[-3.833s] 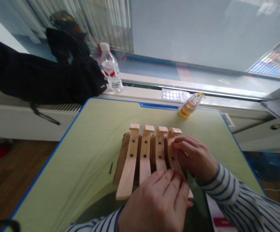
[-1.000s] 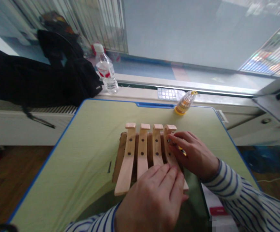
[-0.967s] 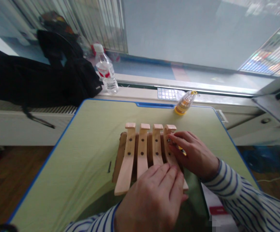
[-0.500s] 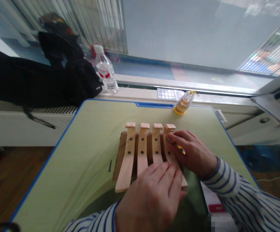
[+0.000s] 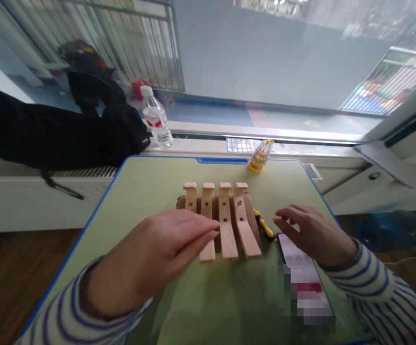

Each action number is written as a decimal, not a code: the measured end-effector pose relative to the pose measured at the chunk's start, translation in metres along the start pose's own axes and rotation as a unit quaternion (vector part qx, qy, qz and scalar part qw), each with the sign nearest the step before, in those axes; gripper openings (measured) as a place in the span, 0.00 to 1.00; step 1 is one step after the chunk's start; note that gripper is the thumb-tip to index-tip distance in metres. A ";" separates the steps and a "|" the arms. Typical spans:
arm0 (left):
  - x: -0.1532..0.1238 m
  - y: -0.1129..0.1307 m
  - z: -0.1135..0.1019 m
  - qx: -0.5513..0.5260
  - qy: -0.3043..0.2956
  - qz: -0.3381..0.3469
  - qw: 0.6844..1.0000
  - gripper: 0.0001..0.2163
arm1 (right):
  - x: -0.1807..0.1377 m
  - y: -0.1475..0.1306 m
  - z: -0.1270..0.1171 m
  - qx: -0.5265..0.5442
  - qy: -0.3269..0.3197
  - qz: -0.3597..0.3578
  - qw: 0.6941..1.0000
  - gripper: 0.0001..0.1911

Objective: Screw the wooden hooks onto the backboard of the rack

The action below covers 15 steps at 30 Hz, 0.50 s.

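Note:
A wooden coat rack (image 5: 227,215) lies on the desk, with several pale slat hooks fixed to a darker plank. My left hand (image 5: 153,244) rests flat across the left slats with its fingers together, holding nothing. The slats beneath it are partly hidden. My right hand (image 5: 311,230) hovers to the right of the rack, fingers apart and empty. Just left of those fingers, a small yellow-and-black screwdriver (image 5: 264,225) lies beside the rack's right end. Below my right hand is a phone (image 5: 301,268), its screen blurred out.
The green desk (image 5: 208,177) has a blue edge. Along its far side stand a small bottle with a yellow base (image 5: 260,155) and a white keypad (image 5: 238,145). A water bottle (image 5: 155,117) and black bag (image 5: 60,129) sit on the sill behind.
My right hand has let go of the screwdriver, which now lies on the desk, and has moved right. My left hand has moved left across the slats. The phone has come into fuller view.

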<state>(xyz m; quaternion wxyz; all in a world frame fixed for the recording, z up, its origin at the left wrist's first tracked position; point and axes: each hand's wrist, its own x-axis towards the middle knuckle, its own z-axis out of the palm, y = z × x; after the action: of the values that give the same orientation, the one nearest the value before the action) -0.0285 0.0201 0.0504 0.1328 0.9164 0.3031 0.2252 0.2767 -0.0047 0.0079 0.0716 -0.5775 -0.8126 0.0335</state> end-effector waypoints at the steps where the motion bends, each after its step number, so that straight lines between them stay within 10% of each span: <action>1: 0.003 -0.005 0.001 -0.003 -0.005 -0.002 1.000 0.10 | -0.005 -0.001 0.001 -0.005 -0.009 0.003 1.000 0.14; 15: 0.011 -0.008 0.020 -0.063 -0.100 0.008 0.993 0.17 | -0.040 -0.032 0.003 -0.004 0.029 -0.047 0.998 0.18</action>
<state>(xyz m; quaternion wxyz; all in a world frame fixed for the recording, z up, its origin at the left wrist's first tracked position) -0.0142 0.0310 0.0337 0.2181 0.9266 0.2662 0.1519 0.2591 -0.0533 0.0062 0.0944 -0.5393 -0.8367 0.0096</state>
